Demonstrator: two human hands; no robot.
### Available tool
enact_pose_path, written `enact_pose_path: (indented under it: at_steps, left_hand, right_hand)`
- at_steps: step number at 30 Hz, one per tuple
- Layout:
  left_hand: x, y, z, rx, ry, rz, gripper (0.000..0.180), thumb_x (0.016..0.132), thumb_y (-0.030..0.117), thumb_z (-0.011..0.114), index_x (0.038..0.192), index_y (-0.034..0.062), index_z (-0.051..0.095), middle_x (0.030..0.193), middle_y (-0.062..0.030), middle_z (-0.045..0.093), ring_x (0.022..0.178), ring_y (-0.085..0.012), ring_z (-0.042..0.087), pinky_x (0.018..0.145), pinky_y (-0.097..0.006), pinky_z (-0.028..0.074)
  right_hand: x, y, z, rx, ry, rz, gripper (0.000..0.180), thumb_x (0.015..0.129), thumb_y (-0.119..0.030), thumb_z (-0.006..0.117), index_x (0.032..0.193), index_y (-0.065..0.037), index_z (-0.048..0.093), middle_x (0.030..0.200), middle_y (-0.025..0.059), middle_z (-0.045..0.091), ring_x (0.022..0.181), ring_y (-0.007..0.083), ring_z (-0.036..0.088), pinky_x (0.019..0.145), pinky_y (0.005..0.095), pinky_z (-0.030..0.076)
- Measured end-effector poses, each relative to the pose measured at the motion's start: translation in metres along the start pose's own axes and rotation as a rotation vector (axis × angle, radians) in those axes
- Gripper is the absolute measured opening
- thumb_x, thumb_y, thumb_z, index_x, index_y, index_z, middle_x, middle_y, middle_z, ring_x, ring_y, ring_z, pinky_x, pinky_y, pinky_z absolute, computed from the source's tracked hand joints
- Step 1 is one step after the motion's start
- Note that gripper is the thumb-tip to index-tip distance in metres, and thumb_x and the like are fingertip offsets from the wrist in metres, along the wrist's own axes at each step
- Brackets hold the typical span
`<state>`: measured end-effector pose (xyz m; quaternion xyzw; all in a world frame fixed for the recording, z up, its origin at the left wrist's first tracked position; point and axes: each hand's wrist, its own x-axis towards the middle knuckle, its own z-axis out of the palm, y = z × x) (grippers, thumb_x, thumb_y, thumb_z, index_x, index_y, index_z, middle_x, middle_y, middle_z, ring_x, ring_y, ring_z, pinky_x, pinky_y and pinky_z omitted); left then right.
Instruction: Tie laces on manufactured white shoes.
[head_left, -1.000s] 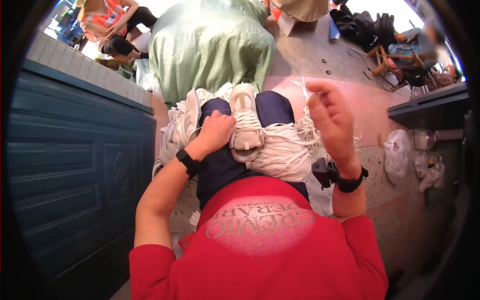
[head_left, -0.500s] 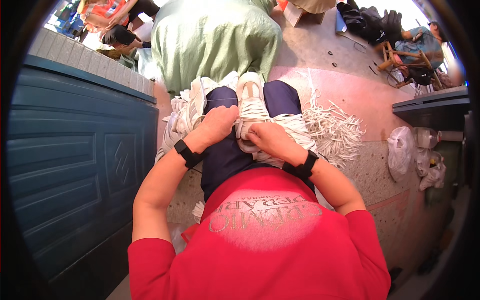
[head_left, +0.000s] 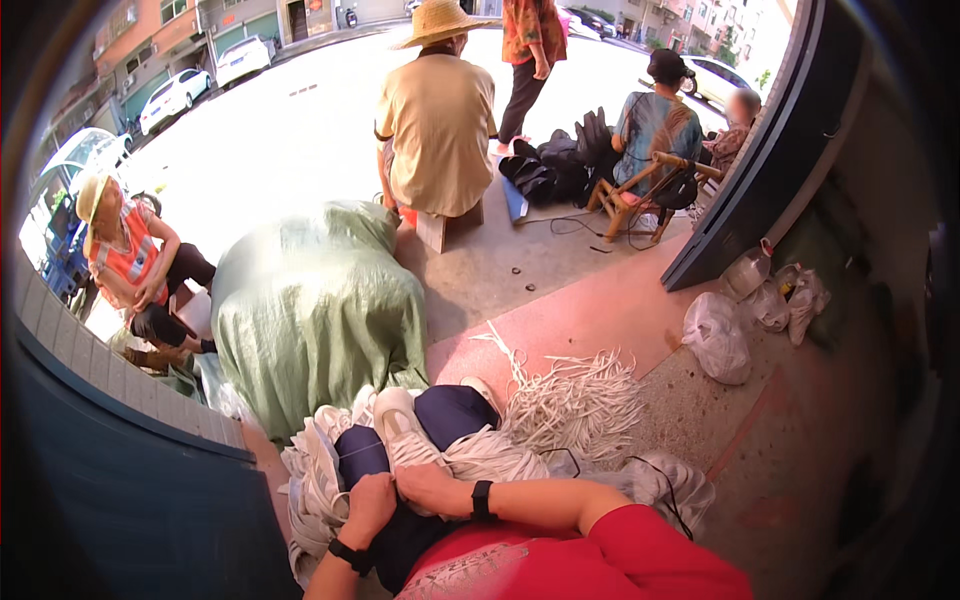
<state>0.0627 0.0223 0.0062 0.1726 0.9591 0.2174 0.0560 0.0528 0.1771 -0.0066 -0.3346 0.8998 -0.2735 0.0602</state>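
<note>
On my lap lies a white and beige sneaker (head_left: 402,430), its toe pointing away from me. My left hand (head_left: 370,506) is closed just left of the sneaker's near end. My right hand (head_left: 432,490) touches that near end with its fingers closed together. Whatever either hand pinches is too small or hidden to see. A bundle of white shoelaces (head_left: 495,456) drapes over my right thigh. More pale sneakers (head_left: 318,470) are heaped along my left leg.
A large green sack (head_left: 320,300) stands ahead. White laces (head_left: 575,405) are piled on the floor to the right, beyond a crumpled plastic bag (head_left: 665,490). A blue panel (head_left: 130,480) closes off my left. Plastic bags (head_left: 718,338) lie farther right. Several people sit or stand outside.
The view has lifted and turned toward the street, showing people and parked cars. My hands have come closer together at the sneaker's near end.
</note>
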Motion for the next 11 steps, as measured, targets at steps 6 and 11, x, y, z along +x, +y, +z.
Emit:
enact_pose_path:
  at_steps: [6,11]
  left_hand:
    - [0.006,0.015,-0.011,0.034,0.061,-0.066,0.011,0.078,0.011,0.050,0.083,0.0050,0.058,0.067,-0.0186,0.058,0.067,-0.0355,0.056,0.061,-0.046,0.045]
    - [0.004,0.009,-0.008,0.084,0.225,-0.162,0.018,0.075,0.009,0.054,0.093,0.0052,0.053,0.072,-0.0198,0.057,0.071,-0.0358,0.056,0.063,-0.044,0.045]
  right_hand:
    - [0.006,0.016,0.004,0.007,-0.013,-0.117,0.015,0.075,-0.013,0.051,0.076,0.002,0.052,0.063,0.0146,0.056,0.057,0.0281,0.060,0.049,0.0370,0.047]
    - [0.004,0.021,-0.008,-0.121,-0.238,-0.217,0.016,0.074,-0.017,0.055,0.077,-0.002,0.058,0.066,0.0125,0.060,0.058,0.0281,0.060,0.051,0.0374,0.047]
